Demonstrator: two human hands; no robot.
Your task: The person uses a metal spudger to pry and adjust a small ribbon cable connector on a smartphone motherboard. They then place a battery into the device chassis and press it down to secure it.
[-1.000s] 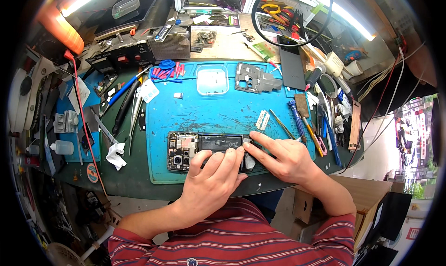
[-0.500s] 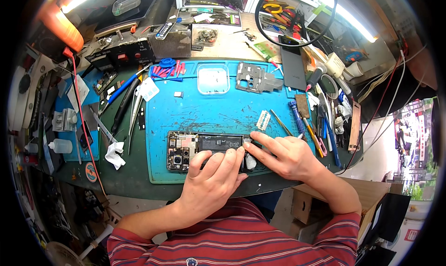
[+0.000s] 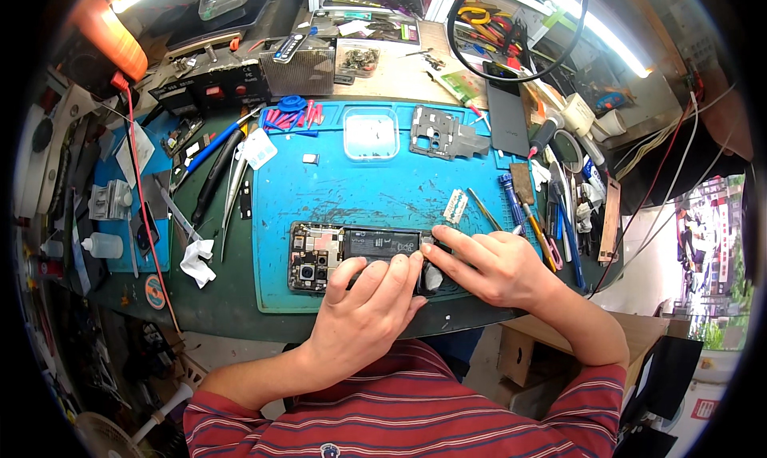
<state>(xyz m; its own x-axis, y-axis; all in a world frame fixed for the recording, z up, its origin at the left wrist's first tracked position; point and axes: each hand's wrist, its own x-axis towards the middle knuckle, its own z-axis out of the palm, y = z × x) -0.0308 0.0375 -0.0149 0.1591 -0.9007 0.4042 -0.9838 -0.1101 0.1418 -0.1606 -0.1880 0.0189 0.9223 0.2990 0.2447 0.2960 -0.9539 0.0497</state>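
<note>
An opened smartphone (image 3: 315, 278) lies sideways near the front of the blue mat, its camera modules and board bared at the left end. Beside them sits its black battery (image 3: 379, 244). From the near side my left hand (image 3: 363, 318) closes on the phone, fingertips together at the battery's right end. My right hand (image 3: 495, 270) grips the phone's right end, one fingertip at the far edge and another close to the left fingertips. Between the hands shows a small whitish piece (image 3: 433, 278); my fingers hide most of that end.
Farther back on the blue mat (image 3: 319, 194) are a clear plastic box (image 3: 371, 134) and a grey phone inner plate (image 3: 443, 133). Tweezers (image 3: 233, 182), a black-handled tool (image 3: 216, 182) and crumpled tissue (image 3: 197, 264) lie left. Screwdrivers (image 3: 511, 194) crowd the right. A black cable (image 3: 455, 42) loops overhead.
The view has shifted slightly, so the bench appears a little to the right. My hands keep nearly the same hold at the phone's right end.
</note>
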